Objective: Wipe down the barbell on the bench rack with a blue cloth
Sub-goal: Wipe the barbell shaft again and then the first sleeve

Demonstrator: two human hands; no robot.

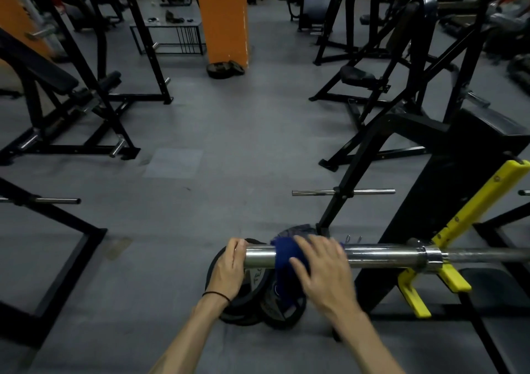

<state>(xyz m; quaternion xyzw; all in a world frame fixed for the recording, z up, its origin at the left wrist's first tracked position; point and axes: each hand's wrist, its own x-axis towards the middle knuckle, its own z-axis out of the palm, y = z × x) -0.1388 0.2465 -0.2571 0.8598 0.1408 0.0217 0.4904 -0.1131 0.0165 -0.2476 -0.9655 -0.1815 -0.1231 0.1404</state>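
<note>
The barbell's chrome sleeve [381,256] runs across the lower middle, resting on a yellow rack hook [459,224] at the right. A dark blue cloth [286,254] is wrapped over the sleeve near its left end. My right hand [324,270] presses on the cloth, fingers spread over it and the bar. My left hand [229,267] cups the sleeve's end cap, with a black band on its wrist. The bar's thin shaft continues out of frame to the right.
Several black weight plates [258,302] lie stacked on the grey floor under the sleeve. The black bench rack frame [430,201] with chrome pegs [370,192] stands to the right. Other machines stand left and far; an orange pillar [223,17] is beyond.
</note>
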